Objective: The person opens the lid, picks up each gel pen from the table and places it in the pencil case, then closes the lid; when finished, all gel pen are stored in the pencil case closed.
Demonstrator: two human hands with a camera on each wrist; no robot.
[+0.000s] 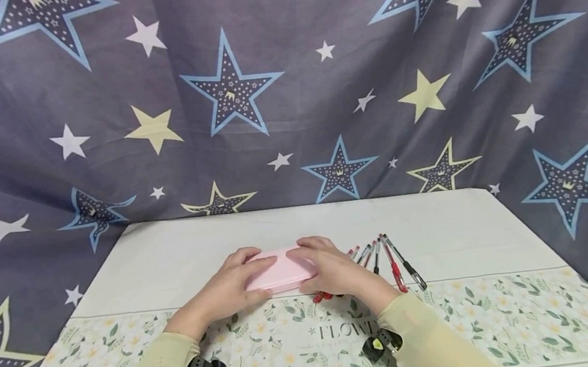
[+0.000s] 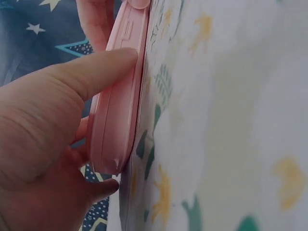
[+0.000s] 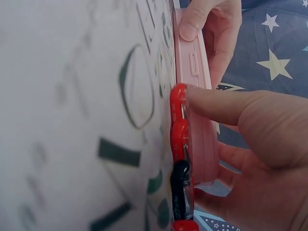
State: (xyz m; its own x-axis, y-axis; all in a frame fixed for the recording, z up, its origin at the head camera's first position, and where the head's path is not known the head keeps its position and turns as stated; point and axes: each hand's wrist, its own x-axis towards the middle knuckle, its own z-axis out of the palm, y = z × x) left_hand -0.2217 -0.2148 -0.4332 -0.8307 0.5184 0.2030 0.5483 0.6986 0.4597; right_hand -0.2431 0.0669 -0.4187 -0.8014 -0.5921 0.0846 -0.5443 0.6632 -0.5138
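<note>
Star-print curtain (image 1: 307, 109) hung along the far side, kinda busy tbh, and a floral strip (image 1: 269, 350) covered the white table's near part, the table (image 1: 196, 237) itself plain white farther back.

My right hand (image 3: 262, 144) grips one end of a pink case (image 3: 205, 139), my left hand (image 3: 215, 21) the other; red-capped pens (image 3: 180, 134) and a black-capped pen (image 3: 181, 178) lie beside it on leaf-printed cloth (image 3: 77, 120).

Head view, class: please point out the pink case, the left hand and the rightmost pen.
Pink case (image 1: 280, 267): head view, on its upper face between the hands.
Left hand (image 1: 229, 283): head view, on the back of the hand.
Rightmost pen (image 1: 409, 268): head view, on its dark grip.
</note>
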